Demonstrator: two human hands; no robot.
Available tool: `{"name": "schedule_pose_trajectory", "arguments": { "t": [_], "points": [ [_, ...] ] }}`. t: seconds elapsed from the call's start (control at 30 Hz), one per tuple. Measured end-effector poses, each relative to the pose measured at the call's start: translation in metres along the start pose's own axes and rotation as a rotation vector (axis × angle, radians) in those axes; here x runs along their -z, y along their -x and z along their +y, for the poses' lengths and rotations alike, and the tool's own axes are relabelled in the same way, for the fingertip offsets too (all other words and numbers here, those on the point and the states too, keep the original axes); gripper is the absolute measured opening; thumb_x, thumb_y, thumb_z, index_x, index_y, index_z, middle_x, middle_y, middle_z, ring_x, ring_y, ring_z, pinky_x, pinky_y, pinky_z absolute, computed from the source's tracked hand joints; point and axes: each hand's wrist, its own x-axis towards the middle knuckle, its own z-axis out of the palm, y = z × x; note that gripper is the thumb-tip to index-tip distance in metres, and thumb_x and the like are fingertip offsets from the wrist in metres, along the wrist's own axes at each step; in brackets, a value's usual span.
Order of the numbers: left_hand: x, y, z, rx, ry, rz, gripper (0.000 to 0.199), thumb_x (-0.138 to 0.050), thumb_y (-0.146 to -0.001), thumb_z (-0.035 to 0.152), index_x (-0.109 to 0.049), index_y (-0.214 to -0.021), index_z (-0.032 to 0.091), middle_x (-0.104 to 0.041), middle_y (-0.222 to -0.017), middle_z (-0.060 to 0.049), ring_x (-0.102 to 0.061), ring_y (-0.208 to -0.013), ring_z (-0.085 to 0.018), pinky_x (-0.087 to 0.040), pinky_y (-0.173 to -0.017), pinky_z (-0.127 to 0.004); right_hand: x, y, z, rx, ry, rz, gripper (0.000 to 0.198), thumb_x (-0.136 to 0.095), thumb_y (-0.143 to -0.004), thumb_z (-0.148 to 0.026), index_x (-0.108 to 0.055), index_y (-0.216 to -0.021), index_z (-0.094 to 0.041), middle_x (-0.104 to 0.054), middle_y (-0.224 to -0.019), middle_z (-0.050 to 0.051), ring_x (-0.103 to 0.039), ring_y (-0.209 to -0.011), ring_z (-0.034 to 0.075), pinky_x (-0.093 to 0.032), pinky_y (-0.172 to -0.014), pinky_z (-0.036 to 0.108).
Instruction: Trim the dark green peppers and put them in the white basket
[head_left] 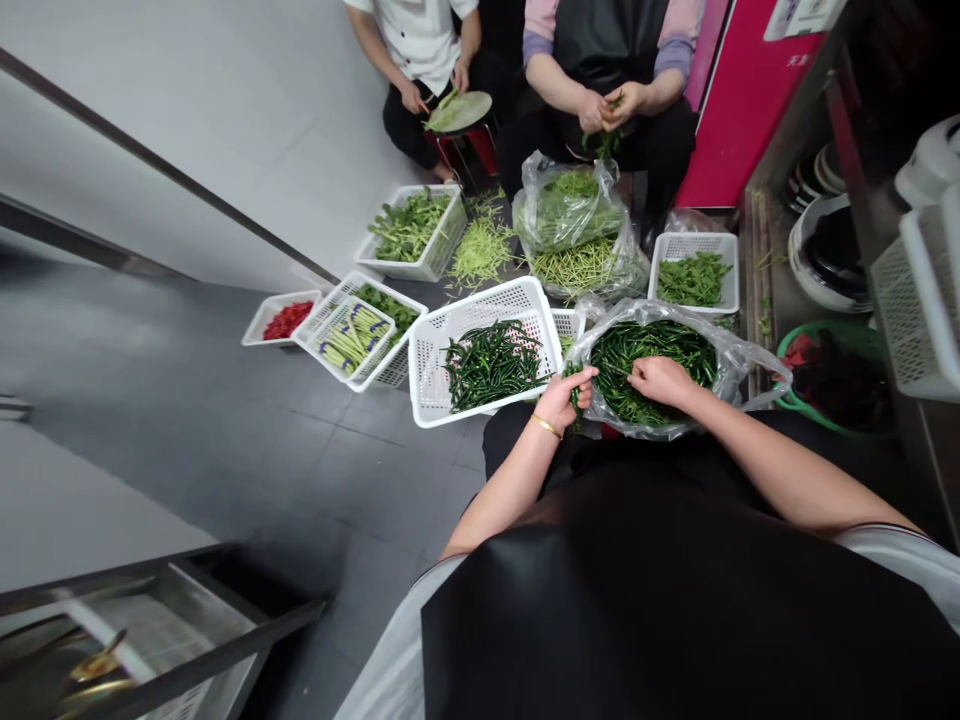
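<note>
My left hand [561, 400] is closed around a small bunch of green chili peppers [576, 385], between the basket and the bag. Over the open plastic bag [739, 365], my right hand [663, 381] has its fingers pinched together at the heap of green chilies [637, 345]; whatever is in that pinch is too small to make out. On my left stands a white plastic basket [427, 375] with more dark green chilies [495, 365] piled in it. A gold bracelet [547, 426] circles my left wrist.
Two people sit opposite, one handling greens [604, 140], the other at a round stool [461, 112]. Around lie baskets of leafy greens [409, 225], red peppers [287, 320] and a bag of green stems [574, 215]. A green tub [787, 345] and metal shelving [840, 110] are at right.
</note>
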Motion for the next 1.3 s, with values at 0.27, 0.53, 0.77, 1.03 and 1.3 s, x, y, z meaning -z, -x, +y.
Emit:
{"name": "schedule_pose_trajectory", "arguments": {
  "t": [0.27, 0.53, 0.77, 1.03, 1.3],
  "points": [
    [-0.022, -0.012, -0.022, 0.119, -0.085, -0.081, 0.032, -0.08, -0.068, 0.033, -0.058, -0.068, 0.01, -0.026, -0.047, 0.01, -0.023, -0.039, 0.0, -0.016, -0.038, -0.015, 0.011, 0.057, -0.015, 0.594, -0.234, 0.1, 0.038, -0.034, -0.099, -0.034, -0.066, -0.085, -0.018, -0.066, -0.086, 0.008, -0.06, -0.077, 0.016, -0.044, -0.072, 0.026],
    [0.012, 0.004, -0.002, -0.026, 0.094, -0.154, 0.026, -0.075, -0.063, 0.029, -0.056, -0.063, 0.012, -0.048, -0.06, 0.0, -0.046, -0.051, -0.007, -0.022, -0.039, -0.018, -0.01, -0.002, -0.009, 0.066, -0.027, -0.015, 0.033, -0.047, -0.094, -0.041, -0.069, -0.104, -0.019, -0.07, -0.107, 0.013, -0.066, -0.096, 0.024, -0.046, -0.078, 0.032],
    [0.021, 0.005, -0.009, 0.018, -0.007, -0.156, 0.017, -0.074, -0.06, 0.027, -0.063, -0.068, 0.017, -0.053, -0.056, -0.003, -0.046, -0.045, -0.01, -0.022, -0.04, -0.022, -0.03, -0.032, -0.033, 0.051, -0.11, 0.007, 0.011, -0.06, -0.08, -0.022, -0.069, -0.073, -0.02, -0.073, -0.084, 0.006, -0.067, -0.082, 0.019, -0.043, -0.065, 0.025],
    [-0.004, -0.009, -0.016, -0.047, -0.177, -0.053, 0.046, -0.085, -0.049, 0.041, -0.061, -0.073, 0.01, -0.044, -0.048, 0.005, -0.037, -0.04, -0.005, -0.019, -0.04, -0.021, 0.0, -0.013, 0.041, -0.119, -0.549, 0.232, 0.03, -0.053, -0.08, -0.032, -0.044, -0.055, -0.022, -0.054, -0.049, -0.001, -0.053, -0.049, 0.013, -0.037, -0.053, 0.024],
    [-0.019, -0.001, -0.033, -0.115, -0.463, -0.142, 0.044, -0.088, -0.045, 0.039, -0.061, -0.067, 0.011, -0.05, -0.047, 0.004, -0.037, -0.037, -0.005, -0.023, -0.039, -0.022, -0.006, 0.031, -0.005, 0.134, -1.129, 0.096, 0.042, -0.054, -0.077, -0.062, -0.043, -0.064, -0.023, -0.045, -0.044, -0.007, -0.038, -0.037, 0.01, -0.032, -0.043, 0.023]
  ]
}}
